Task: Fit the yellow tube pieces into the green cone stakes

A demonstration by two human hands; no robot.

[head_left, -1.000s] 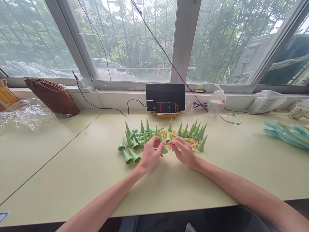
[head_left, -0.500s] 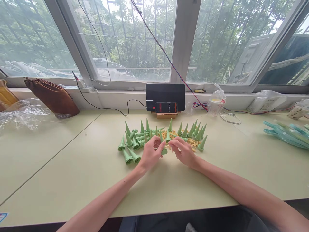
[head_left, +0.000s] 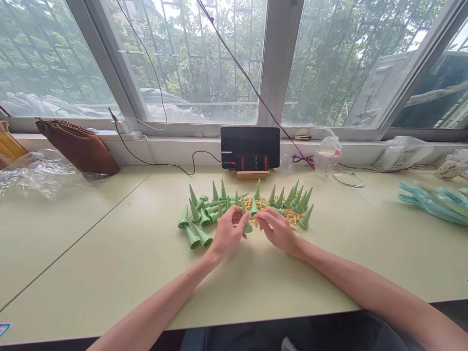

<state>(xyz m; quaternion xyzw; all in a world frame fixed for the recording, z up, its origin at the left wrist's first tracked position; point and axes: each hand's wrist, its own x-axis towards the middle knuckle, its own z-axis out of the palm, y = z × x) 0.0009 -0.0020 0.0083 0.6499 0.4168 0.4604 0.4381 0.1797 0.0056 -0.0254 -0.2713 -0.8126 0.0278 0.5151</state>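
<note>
My left hand (head_left: 229,229) is closed around a green plastic cone spike (head_left: 246,225), held point up with its wide collar low. Facing it from the right, my right hand (head_left: 277,228) has its fingertips pinched together. A small yellow peg (head_left: 255,222) shows at those fingertips, mostly covered by them. Just beyond the hands stands another green cone (head_left: 254,207). Loose yellow pegs (head_left: 288,214) lie in a heap behind and right of my right hand. To the left, several green cones (head_left: 205,217) lie on their sides or stand upright.
More upright green cones (head_left: 300,202) stand at the right of the heap. A phone (head_left: 252,162) leans on a black tablet (head_left: 250,139) at the back of the table (head_left: 120,263). A brown pouch (head_left: 78,146) lies back left, and blue-green plastic strips (head_left: 431,202) lie far right.
</note>
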